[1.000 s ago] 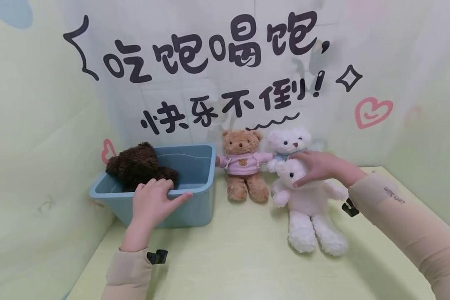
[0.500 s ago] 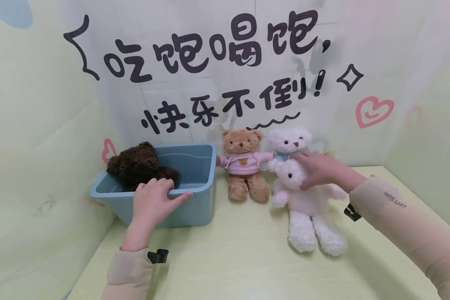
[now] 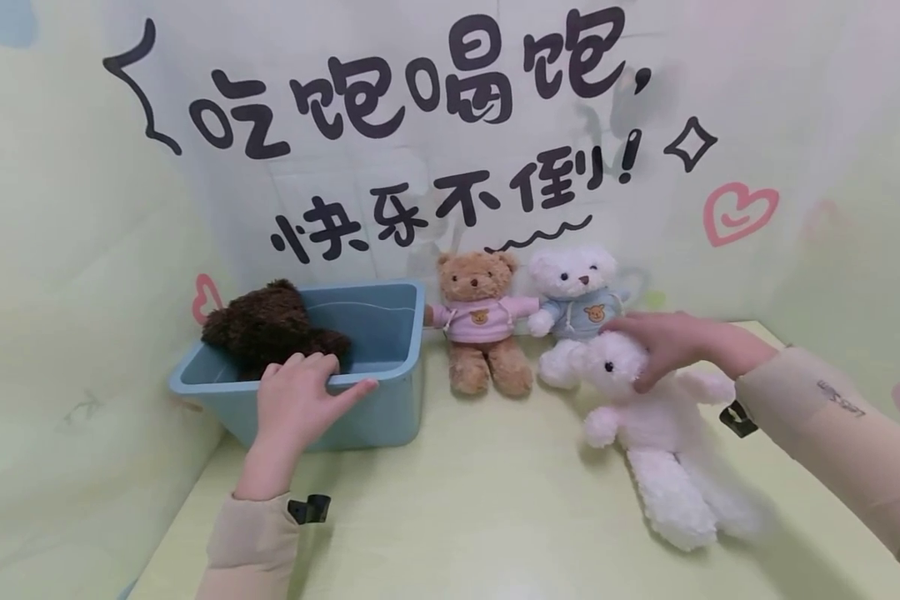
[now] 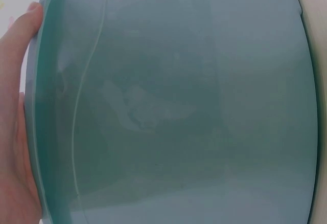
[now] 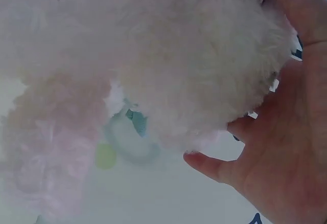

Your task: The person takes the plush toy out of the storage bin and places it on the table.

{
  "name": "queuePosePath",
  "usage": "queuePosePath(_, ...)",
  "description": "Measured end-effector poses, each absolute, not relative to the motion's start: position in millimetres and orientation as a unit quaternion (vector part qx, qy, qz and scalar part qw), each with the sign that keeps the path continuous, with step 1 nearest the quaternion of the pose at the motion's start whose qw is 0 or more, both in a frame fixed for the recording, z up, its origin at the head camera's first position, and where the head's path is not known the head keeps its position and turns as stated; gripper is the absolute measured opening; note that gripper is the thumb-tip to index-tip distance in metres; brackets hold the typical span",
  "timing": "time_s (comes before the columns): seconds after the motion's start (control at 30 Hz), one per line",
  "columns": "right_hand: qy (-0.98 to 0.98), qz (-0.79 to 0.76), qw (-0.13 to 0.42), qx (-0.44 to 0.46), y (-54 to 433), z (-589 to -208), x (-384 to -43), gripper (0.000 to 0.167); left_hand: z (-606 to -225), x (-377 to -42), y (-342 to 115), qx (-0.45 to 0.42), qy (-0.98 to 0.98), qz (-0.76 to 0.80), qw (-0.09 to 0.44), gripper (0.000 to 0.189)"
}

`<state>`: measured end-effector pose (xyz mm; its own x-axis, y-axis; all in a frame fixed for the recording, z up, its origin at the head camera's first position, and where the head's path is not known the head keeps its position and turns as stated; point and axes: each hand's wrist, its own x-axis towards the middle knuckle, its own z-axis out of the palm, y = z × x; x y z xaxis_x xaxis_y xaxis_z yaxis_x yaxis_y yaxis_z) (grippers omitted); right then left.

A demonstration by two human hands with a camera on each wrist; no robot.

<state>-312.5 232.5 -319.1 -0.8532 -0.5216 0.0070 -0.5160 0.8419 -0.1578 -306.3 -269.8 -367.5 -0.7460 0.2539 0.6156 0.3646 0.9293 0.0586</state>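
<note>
My left hand (image 3: 296, 408) grips the near rim of a blue plastic bin (image 3: 378, 421), fingers over the edge and thumb along the outside. In the left wrist view the bin's side wall (image 4: 179, 106) fills most of the picture. A dark brown teddy bear (image 3: 258, 329) lies inside, its head above the far left rim. On the right, my right hand (image 3: 678, 342) holds a plain white teddy bear (image 3: 652, 421) by the head, and the bear leans with its legs toward the lower right. The right wrist view shows fingers and thumb spread around its fluffy head (image 5: 204, 65).
A tan teddy bear (image 3: 468, 287) in a pink hoodie sits against the back wall, right of the bin. Beside it sits another white bear (image 3: 570, 275) in a blue hoodie. Printed cloth walls (image 3: 855, 275) enclose the pale table (image 3: 450, 508).
My right hand has moved to the right with the plain white bear, which now tilts and uncovers the blue hoodie behind it. My left hand stays on the bin's rim. The view has shifted slightly.
</note>
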Motion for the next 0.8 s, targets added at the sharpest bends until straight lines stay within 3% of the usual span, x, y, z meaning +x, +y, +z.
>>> queuePosePath(0.27,0.96,-0.066,-0.019,-0.271,223,-322,-315,0.093,-366,-305,-271,-0.163,-0.934,-0.085,0.307,0.059)
queuePosePath(0.47,0.958,-0.045,-0.024,-0.281,213,-326,-314,0.066,-366,-305,-268,-0.166,-0.932,-0.088,0.309,0.059)
queuePosePath(0.6,0.962,-0.038,-0.006,-0.271,212,-330,-314,0.058,-366,-306,-267,-0.17,-0.93,-0.087,0.313,0.06)
queuePosePath(0.8,0.969,-0.025,0.058,-0.237,203,-343,-316,0.078,-367,-305,-268,-0.163,-0.931,-0.086,0.314,0.059)
